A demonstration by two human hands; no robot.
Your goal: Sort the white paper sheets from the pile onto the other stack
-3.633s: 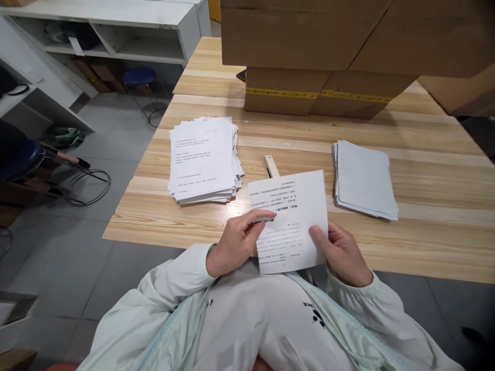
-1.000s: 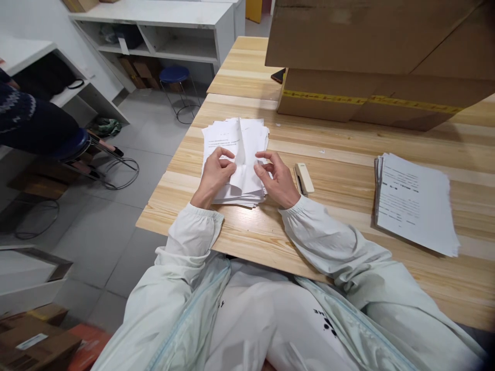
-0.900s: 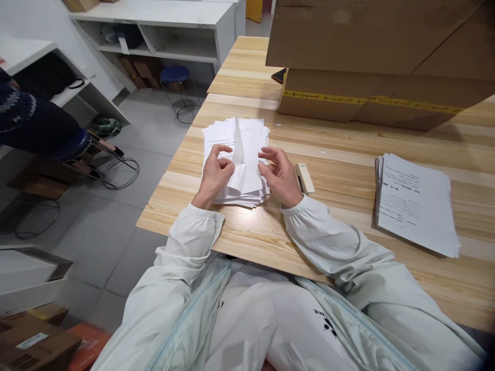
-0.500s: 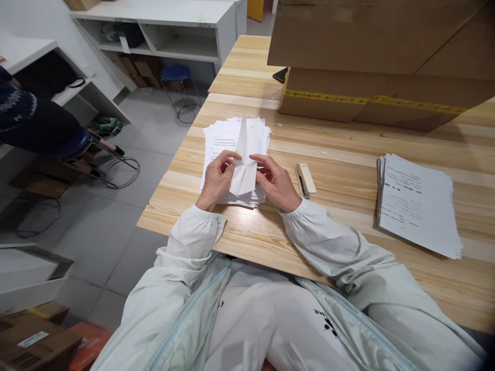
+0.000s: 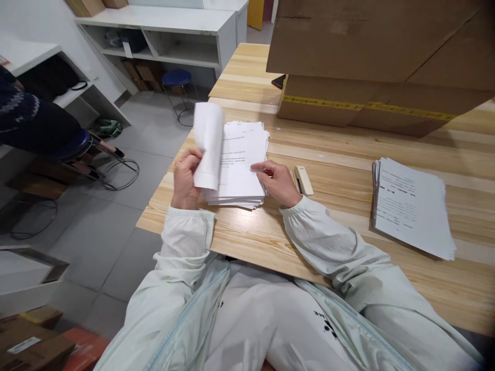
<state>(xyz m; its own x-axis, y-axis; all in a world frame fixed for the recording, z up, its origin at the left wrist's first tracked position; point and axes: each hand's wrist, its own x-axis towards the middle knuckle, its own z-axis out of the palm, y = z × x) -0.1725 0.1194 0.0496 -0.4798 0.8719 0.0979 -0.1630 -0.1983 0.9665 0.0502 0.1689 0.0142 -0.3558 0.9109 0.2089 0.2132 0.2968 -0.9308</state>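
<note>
My left hand (image 5: 187, 178) is closed on a sheet of paper (image 5: 209, 149), raised and curled over at the left of a ragged paper stack (image 5: 242, 180). I cannot tell whether it is one sheet or a few. My right hand (image 5: 276, 180) lies at the stack's right side with its fingers stretched out. Its index fingertip touches the printed top page, and thumb and index are slightly apart. Just right of that hand, a cream stapler (image 5: 303, 180) lies on the wooden table (image 5: 247, 234). Farther right is a second paper stack (image 5: 412, 206), printed side up.
Large cardboard boxes (image 5: 371, 100) with yellow tape stand at the table's back right, a dark phone-like object (image 5: 278, 81) beside them. White shelves (image 5: 181, 51) and a blue stool (image 5: 177, 78) are beyond the left edge. A person (image 5: 36, 121) sits at far left.
Earlier a printed sheet was in my hands before me. Later both hands were at folded paper on the left stack. Now my left hand has pulled a sheet leftward, uncovering the page beneath.
</note>
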